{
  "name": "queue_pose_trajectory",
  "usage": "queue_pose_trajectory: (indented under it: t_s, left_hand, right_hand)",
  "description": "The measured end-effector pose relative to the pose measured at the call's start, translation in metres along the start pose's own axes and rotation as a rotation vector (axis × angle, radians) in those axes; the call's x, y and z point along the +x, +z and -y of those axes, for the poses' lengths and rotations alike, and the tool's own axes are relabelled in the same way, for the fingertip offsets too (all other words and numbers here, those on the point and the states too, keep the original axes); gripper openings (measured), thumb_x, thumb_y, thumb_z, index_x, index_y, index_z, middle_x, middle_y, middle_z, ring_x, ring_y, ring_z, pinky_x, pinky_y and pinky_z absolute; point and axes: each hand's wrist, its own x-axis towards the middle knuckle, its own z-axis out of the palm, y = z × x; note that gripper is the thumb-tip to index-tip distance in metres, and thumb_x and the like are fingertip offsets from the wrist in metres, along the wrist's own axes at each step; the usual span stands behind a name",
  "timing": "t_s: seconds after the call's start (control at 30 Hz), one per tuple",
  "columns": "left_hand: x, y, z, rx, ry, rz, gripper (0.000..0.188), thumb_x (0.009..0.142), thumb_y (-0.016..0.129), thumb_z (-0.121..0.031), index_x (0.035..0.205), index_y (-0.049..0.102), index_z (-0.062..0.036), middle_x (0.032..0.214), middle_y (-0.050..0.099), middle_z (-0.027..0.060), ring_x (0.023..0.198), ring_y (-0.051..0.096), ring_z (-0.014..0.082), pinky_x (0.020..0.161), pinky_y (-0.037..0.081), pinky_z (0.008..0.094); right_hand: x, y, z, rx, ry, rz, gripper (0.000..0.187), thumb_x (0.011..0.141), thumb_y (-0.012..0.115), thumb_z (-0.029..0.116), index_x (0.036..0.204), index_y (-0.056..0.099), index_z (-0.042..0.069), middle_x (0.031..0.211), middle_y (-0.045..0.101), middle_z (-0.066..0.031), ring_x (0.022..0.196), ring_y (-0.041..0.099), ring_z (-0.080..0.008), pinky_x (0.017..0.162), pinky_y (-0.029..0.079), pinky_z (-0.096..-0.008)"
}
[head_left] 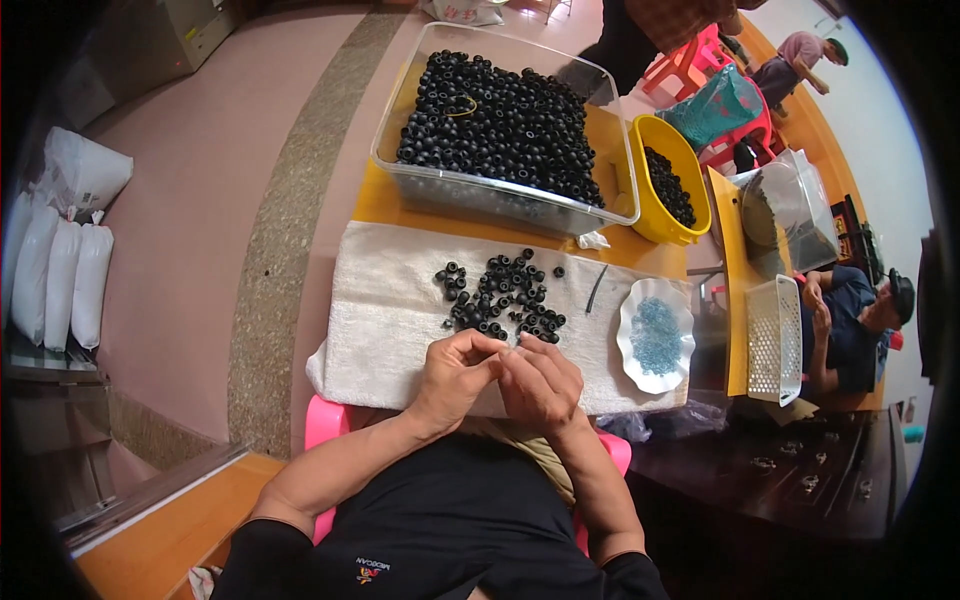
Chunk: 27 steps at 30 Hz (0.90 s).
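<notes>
My left hand [458, 378] and my right hand [541, 384] meet over the near part of a white towel [385, 300]. The fingertips of both are pinched together, and whatever sits between them is too small or hidden to make out. Just beyond the fingers lies a loose pile of small black round pieces with holes [500, 285]. To the right, a white scalloped dish [632, 368] holds many tiny clear-blue bits [656, 335]. Between the pile and the dish, a thin dark strip [596, 288] rests on the cloth.
Behind the towel stands a large clear plastic bin [505, 190] full of the same black pieces. Beside it is a yellow tub [641, 200] with more of them. A white perforated basket [774, 340] is farther right, near a seated person [850, 325]. White sacks [62, 280] stand at left.
</notes>
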Motion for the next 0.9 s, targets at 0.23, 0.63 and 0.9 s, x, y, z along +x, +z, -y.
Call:
queue_pose_trajectory:
  t_s: [0.23, 0.63, 0.9]
  left_hand:
    - [0.001, 0.009, -0.007, -0.044, 0.006, -0.025, 0.007, 0.092, 0.068, -0.004, 0.098, 0.068, 0.0000, 0.089, 0.070, 0.0055, 0.080, 0.065, 0.0086, 0.076, 0.053, 0.0217]
    - [0.000, 0.009, -0.011, 0.037, 0.028, -0.013, 0.019, 0.097, 0.064, -0.011, 0.112, 0.067, 0.0011, 0.097, 0.070, 0.0058, 0.087, 0.066, 0.0101, 0.083, 0.053, 0.0239]
    - [-0.006, 0.016, -0.020, 0.236, 0.076, 0.030, 0.027, 0.095, 0.067, -0.013, 0.117, 0.066, 0.0033, 0.099, 0.071, 0.0045, 0.089, 0.063, 0.0069, 0.081, 0.051, 0.0220]
  right_hand:
    - [-0.012, 0.015, -0.001, 0.092, 0.185, -0.193, 0.052, 0.068, 0.079, -0.006, 0.115, 0.057, -0.001, 0.096, 0.068, -0.0191, 0.084, 0.069, -0.0315, 0.071, 0.057, -0.0344]
    - [-0.017, 0.018, -0.004, 0.257, 0.371, -0.234, 0.055, 0.076, 0.078, -0.004, 0.123, 0.050, 0.000, 0.101, 0.067, -0.0161, 0.089, 0.067, -0.0265, 0.078, 0.054, -0.0345]
    - [-0.014, 0.006, -0.004, 0.261, 0.375, -0.189, 0.045, 0.074, 0.078, -0.004, 0.113, 0.056, 0.000, 0.100, 0.067, -0.0149, 0.089, 0.067, -0.0265, 0.078, 0.055, -0.0345]
